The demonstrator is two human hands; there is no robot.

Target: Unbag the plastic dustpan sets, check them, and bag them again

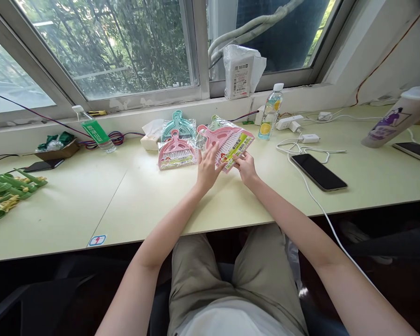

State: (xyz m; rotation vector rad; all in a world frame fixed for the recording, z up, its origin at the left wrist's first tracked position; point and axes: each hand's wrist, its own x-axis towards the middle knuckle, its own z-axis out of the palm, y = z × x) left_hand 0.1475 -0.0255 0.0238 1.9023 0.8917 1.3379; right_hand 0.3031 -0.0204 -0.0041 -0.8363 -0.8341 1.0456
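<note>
A packaged pink brush-and-dustpan set (231,140) with a green and yellow label is held just above the pale green table (154,205). My right hand (245,167) pinches its lower corner. My left hand (207,165) rests against its left side with fingers stretched out. To the left, a second pink set (177,151) lies on the table, and a teal set (178,125) lies behind it. Another packaged set (215,122) peeks out behind the held one.
A black phone (318,171) on a white cable lies at the right, near chargers (294,123) and a lemon drink bottle (270,112). A tilted cup (392,119) and another phone (415,151) sit far right. Green clips (7,186) and a bottle (94,130) are at the left.
</note>
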